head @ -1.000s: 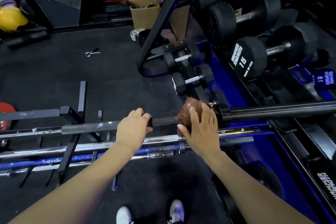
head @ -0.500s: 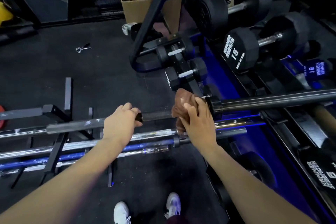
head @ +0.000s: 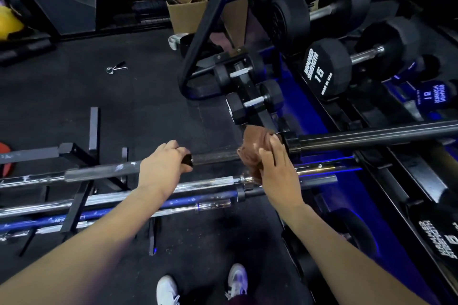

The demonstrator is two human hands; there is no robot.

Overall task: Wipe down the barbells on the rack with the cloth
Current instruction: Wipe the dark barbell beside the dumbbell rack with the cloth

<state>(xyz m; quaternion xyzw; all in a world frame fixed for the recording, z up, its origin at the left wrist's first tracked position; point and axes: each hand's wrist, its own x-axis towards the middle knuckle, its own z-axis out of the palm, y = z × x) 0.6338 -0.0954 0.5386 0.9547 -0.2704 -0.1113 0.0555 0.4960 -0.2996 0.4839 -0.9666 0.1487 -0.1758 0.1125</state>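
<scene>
Your left hand (head: 163, 164) has its grip curled over the top of the black bar (head: 215, 157), fingers wrapped down the far side, holding it. Your right hand (head: 277, 171) holds the brown cloth (head: 252, 148) bunched round the same bar, fingers laid over the cloth and thumb underneath; that grip is closed on cloth and bar together. A short stretch of bare bar shows between your two grips.

Just to the right of the cloth grip sits the bar's black collar (head: 291, 145), touching the cloth, and the thick sleeve (head: 376, 135) runs off beyond it to the right edge. Left of your left grip the bar carries on across the low rack (head: 74, 153).

Nearer to you than both grips, lower on the rack, lie more bars: a chrome bar (head: 205, 184), and a blue bar (head: 186, 202) nearer still. Beyond the right grip stand small dumbbells (head: 257, 100), and farther right a large dumbbell (head: 327, 69) marked 15. Your white shoes (head: 238, 278) stand on the dark floor (head: 62, 96) below your forearms.
</scene>
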